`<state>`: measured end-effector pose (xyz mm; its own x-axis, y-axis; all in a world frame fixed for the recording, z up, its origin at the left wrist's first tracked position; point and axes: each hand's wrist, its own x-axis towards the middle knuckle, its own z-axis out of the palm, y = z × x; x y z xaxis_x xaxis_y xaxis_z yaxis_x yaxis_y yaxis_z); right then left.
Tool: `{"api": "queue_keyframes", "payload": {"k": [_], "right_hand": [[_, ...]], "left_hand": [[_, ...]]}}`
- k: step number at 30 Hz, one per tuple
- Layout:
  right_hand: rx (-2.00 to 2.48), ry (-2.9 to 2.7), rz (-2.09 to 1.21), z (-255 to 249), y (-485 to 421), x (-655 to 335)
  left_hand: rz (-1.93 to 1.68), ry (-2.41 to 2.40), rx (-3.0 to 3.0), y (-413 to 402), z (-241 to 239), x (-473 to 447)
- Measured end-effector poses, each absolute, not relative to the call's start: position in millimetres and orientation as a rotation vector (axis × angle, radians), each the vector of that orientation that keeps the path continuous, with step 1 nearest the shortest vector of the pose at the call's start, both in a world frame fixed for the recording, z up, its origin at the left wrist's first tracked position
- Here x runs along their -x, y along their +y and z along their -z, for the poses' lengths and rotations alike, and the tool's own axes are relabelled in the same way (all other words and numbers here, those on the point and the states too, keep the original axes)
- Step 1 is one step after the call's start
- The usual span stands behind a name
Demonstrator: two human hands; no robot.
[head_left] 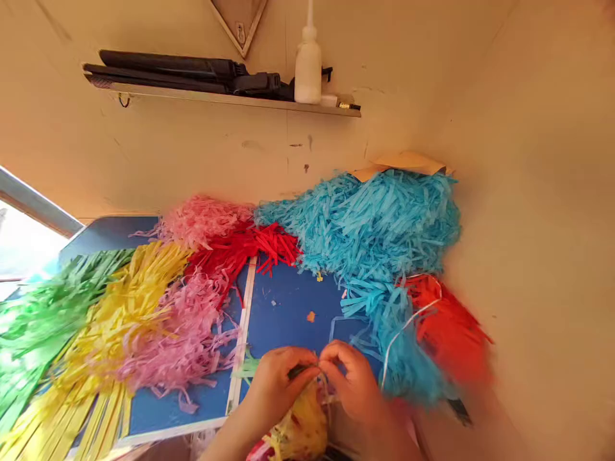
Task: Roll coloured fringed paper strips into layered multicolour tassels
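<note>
"Both the left hand (276, 381) and the right hand (354, 384) are at bottom centre; how far open?"

"Nearly closed, fingertips pinched together on what looks like a thin strand (325, 383). A yellow bundle (302, 419) sits just below them, at the bottom edge."

"And beyond?"

"A blue surface (283, 320), with yellow fringe (113, 314) at lower left and light blue fringe (379, 224) right of centre."

"Farthest?"

"A wall shelf (192, 93) across the top, bearing a white bottle (308, 72)."
</note>
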<state>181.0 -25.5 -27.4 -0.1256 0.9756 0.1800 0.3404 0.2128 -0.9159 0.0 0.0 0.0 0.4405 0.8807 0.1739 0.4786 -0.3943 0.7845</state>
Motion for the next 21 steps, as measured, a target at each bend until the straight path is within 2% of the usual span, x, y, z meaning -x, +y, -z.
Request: {"api": "queue_keyframes", "payload": {"k": [7,13,17,21], "right_hand": [[1.264,-1.591,-0.815,28,-30,-183],[1.203,-1.584,-0.847,25,-30,-186],[1.196,-1.606,-0.717,20,-33,-182],[1.204,-1.616,-0.554,13,-36,-178]], "left_hand": [[-0.927,1.093,-2.036,0,-2,-1],[-1.12,1.028,-2.075,0,3,-5],[-1.334,0.909,-2.169,-2,8,-9],[-1.395,0.884,-2.262,-5,12,-11]]}}
